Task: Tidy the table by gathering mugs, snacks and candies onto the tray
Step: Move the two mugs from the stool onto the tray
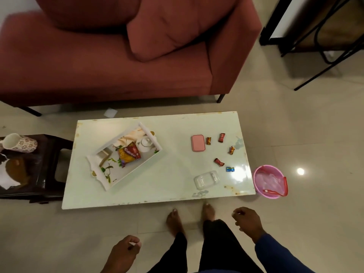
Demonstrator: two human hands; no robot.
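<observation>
Both hands were held loosely curled and empty, the left hand (126, 251) and right hand (248, 221) well short of the table (169, 186). On the tray (102, 180) a white mug (145, 143) and snack packet (129, 154) were already lying. Five candies (219, 162) remained scattered far right of the tray; they would best be pinched up together, the blue candy (230, 169) included.

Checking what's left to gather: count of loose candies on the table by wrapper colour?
Red candies: 2
Orange-brown candies: 2
Blue candy: 1
Total: 5, none on the tray yet.
</observation>
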